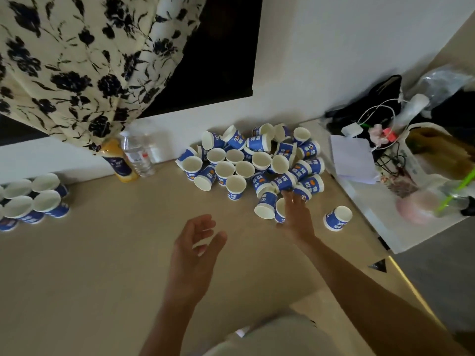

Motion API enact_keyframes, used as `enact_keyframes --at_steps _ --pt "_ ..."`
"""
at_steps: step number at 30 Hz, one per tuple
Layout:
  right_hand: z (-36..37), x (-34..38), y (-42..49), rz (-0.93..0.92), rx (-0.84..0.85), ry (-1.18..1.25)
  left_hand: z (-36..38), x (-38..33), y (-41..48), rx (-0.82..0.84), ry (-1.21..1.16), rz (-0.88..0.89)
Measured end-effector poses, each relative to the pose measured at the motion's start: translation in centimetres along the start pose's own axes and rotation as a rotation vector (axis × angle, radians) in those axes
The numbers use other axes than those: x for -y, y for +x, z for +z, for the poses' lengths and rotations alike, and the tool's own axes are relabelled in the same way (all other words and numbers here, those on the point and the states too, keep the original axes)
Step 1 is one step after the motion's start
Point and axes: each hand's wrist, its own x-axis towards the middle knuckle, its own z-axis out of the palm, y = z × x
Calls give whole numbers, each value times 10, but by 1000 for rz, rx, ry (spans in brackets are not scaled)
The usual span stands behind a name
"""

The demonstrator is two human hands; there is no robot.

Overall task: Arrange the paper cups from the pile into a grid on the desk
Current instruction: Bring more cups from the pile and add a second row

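With the right hand (295, 214), fingers stretched and gripping nothing yet, at the near edge of the pile of blue-and-white paper cups (252, 160) toward the back of the beige surface (102, 265), and the left hand (195, 242) slack and empty, the person should pinch the rim of one loose toppled cup (266, 204) without jostling its neighbours.

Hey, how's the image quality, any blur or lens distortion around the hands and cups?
Head view: dim indoor light; the wide-angle lens bends the desk and wall edges; the right hand at the pile is blurred; the arranged cups at the left edge look stretched.
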Motion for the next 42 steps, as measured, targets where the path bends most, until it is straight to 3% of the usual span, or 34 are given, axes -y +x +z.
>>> enact_keyframes --at_steps 5,12,18,22,26,35,37,39,42 --pt "14 -25 21 -170 117 -267 36 8 -5 -58 -6 -61" --pt "24 -37 32 -247 68 -264 51 7 -8 -134 34 -82" --pt "4 -46 34 -254 53 -11 76 7 -2 -100 144 -65" --pt "-32 -39 18 -291 108 338 101 17 7 6 387 -7" --pt "-76 -19 -9 -351 215 521 130 21 16 150 551 68" --pt "-115 -17 -41 -324 345 731 157 26 21 119 524 210" --pt "-121 -32 -30 -240 286 775 153 27 19 91 498 177" --pt "-117 -62 -9 -103 114 650 147 29 16 62 470 133" --pt "-101 -119 25 66 94 34 140 32 10 26 429 83"
